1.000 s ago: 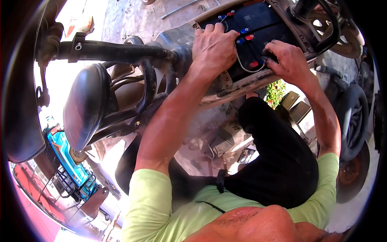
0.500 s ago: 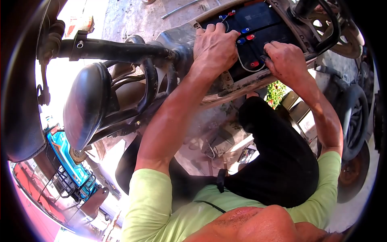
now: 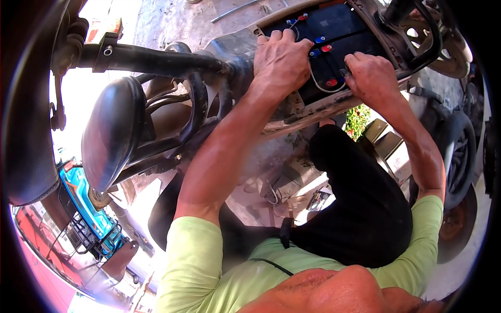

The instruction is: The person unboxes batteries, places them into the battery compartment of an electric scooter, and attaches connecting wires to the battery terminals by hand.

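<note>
Several black batteries (image 3: 334,23) sit in an open tray (image 3: 292,123) in the vehicle's frame. Blue and red terminals (image 3: 326,48) show on their tops. Over the tray's left part is my left hand (image 3: 282,61), its fingers curled down and their tips partly hidden. My right hand (image 3: 371,78) is closed at the tray's near right side, thumb and fingers bent together by a small dark piece. A pale cable (image 3: 317,83) loops between the two hands, passing close to a red terminal (image 3: 331,82). What either hand grips is hidden.
A black tube frame (image 3: 151,61) and a rounded dark cover (image 3: 112,135) stand at left. Wheels (image 3: 456,156) are at right. A metal rod (image 3: 235,10) lies on the ground beyond. My bent leg (image 3: 355,203) is below the tray. A blue vehicle (image 3: 91,201) stands at lower left.
The view has shifted slightly, so the tray and both hands appear a little further right. Both hands keep nearly the same pose at the batteries.
</note>
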Available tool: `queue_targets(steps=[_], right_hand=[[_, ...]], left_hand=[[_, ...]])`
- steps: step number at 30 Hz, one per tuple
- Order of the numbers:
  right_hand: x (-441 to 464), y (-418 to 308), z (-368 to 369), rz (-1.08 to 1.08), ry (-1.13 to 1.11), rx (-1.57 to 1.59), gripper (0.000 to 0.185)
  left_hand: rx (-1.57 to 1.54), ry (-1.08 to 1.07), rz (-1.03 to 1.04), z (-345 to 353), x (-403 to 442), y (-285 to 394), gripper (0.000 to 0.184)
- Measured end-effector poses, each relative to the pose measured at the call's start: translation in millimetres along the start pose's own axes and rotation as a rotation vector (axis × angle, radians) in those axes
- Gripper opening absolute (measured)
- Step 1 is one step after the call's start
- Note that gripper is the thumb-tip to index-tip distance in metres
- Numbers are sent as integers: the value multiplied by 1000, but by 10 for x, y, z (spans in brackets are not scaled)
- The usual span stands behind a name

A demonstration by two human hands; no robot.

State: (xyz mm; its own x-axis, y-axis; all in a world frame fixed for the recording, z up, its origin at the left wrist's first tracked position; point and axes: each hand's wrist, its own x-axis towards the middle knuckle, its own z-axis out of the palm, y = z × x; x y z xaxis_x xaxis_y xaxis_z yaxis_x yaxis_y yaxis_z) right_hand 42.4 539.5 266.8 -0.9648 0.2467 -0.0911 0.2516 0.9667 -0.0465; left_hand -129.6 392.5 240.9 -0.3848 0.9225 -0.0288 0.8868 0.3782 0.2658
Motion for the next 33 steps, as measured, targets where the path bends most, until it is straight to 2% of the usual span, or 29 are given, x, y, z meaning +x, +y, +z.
queue_targets(steps=[10, 16, 33], right_hand=[[-48, 140, 29, -12, 25, 206, 21], [-30, 65, -12, -32, 32, 82, 19], [13, 72, 3, -37, -30, 86, 18]], left_hand=[[15, -11, 4, 10, 2, -2, 40], [9, -4, 3, 19, -1, -3, 40], [4, -13, -3, 5, 8, 0, 40]])
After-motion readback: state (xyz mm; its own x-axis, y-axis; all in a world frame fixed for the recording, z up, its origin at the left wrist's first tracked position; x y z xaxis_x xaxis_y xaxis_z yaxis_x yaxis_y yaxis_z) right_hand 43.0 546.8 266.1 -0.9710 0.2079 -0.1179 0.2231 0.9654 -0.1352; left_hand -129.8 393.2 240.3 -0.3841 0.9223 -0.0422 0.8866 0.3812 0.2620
